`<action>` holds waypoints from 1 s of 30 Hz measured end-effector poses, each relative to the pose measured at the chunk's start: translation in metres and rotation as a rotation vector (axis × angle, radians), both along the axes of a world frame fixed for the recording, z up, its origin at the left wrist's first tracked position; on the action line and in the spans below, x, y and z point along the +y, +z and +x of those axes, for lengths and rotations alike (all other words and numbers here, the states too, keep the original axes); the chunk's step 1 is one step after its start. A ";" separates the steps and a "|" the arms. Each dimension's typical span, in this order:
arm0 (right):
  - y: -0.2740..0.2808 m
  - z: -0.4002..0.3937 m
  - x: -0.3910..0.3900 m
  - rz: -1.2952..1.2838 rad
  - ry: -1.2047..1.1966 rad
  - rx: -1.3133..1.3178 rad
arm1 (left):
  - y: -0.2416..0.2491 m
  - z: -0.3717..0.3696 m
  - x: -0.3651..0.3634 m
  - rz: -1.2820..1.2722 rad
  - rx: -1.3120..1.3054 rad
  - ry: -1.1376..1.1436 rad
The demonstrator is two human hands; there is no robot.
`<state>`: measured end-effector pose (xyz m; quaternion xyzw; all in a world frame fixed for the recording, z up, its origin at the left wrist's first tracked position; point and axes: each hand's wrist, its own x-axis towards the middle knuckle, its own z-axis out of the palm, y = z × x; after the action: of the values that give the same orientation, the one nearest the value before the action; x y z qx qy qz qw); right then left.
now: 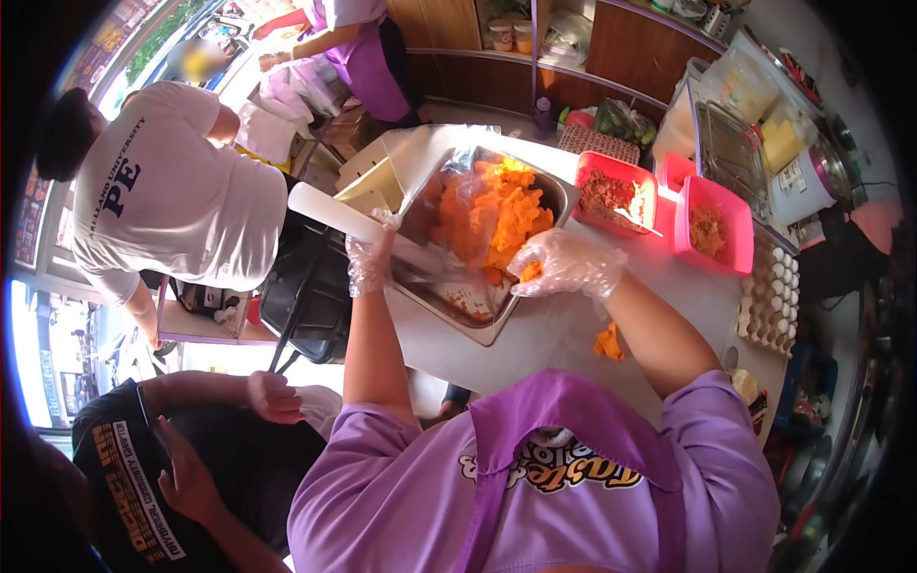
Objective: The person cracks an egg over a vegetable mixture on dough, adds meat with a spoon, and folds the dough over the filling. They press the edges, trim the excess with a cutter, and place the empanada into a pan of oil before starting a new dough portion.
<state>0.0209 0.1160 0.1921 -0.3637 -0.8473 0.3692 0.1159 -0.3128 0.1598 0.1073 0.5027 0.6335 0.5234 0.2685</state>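
Note:
My left hand (pixel 371 256), in a clear plastic glove, is closed around a long white tube (pixel 330 210) that slants over the left edge of a metal tray (pixel 564 196). A heap of bright orange battered food (pixel 511 215) fills much of the tray, partly behind clear plastic film (pixel 458 205). My right hand (pixel 573 263), also gloved, is at the tray's right edge, its fingers closed on a small orange battered piece (pixel 528 271). Crumbs lie in the tray's near corner. One loose orange piece (pixel 608 341) rests on the table below my right hand.
Pink containers of brown crumbly food (pixel 611 186) and lighter food (pixel 708 229) stand right of the tray. An egg carton (pixel 764 296) lies farther right. A person in a white shirt (pixel 181 181) and one in black (pixel 191 449) are at left; another wears a purple apron (pixel 363 72).

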 end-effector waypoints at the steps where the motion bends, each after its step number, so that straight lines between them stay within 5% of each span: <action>1: 0.000 0.013 -0.005 -0.015 -0.021 -0.002 | -0.008 -0.006 0.005 0.041 0.015 -0.030; 2: -0.002 0.031 -0.011 -0.125 -0.063 0.044 | -0.026 -0.023 0.016 0.063 0.210 -0.117; 3: -0.008 0.051 -0.023 -0.248 -0.122 0.091 | -0.037 -0.022 0.016 0.150 -0.124 -0.147; 5: -0.024 0.087 -0.050 -0.463 -0.352 0.311 | -0.041 -0.022 0.014 0.160 -0.249 -0.124; 7: -0.042 0.125 -0.065 -0.516 -0.456 0.088 | -0.050 -0.032 0.019 0.140 -0.264 -0.158; 8: -0.077 0.142 -0.075 -0.014 -0.438 0.278 | -0.044 -0.029 0.018 0.110 -0.276 -0.169; 14: -0.132 0.183 -0.128 -0.499 -0.857 0.014 | -0.026 -0.025 0.014 -0.047 -0.094 -0.126; 18: -0.152 0.151 -0.138 -0.334 -0.840 -0.021 | -0.024 -0.022 0.012 -0.061 0.020 -0.095; 21: -0.144 0.120 -0.142 -0.187 -0.793 -0.188 | -0.057 -0.028 0.020 0.100 -0.328 -0.093; 22: -0.141 0.111 -0.139 -0.226 -0.764 -0.233 | -0.053 -0.040 0.020 0.043 0.001 -0.181; 23: -0.140 0.108 -0.140 -0.250 -0.720 -0.270 | -0.045 -0.033 0.015 0.064 -0.024 -0.138; 24: -0.164 0.104 -0.148 0.172 -0.616 -0.416 | -0.041 -0.023 0.011 0.093 -0.045 -0.090; 26: -0.156 0.086 -0.147 0.037 -0.666 -0.488 | -0.032 -0.017 0.008 0.126 -0.251 -0.137; 28: -0.136 0.065 -0.144 0.064 -0.690 -0.592 | -0.024 -0.017 0.013 0.047 0.021 -0.085; 30: -0.174 0.068 -0.146 0.147 -0.664 -0.546 | -0.015 -0.009 0.009 -0.042 0.067 0.002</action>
<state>0.0884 -0.0297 0.0185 -0.6914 -0.7082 0.1408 0.0255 -0.3218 0.1693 0.0921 0.5137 0.6535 0.4929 0.2572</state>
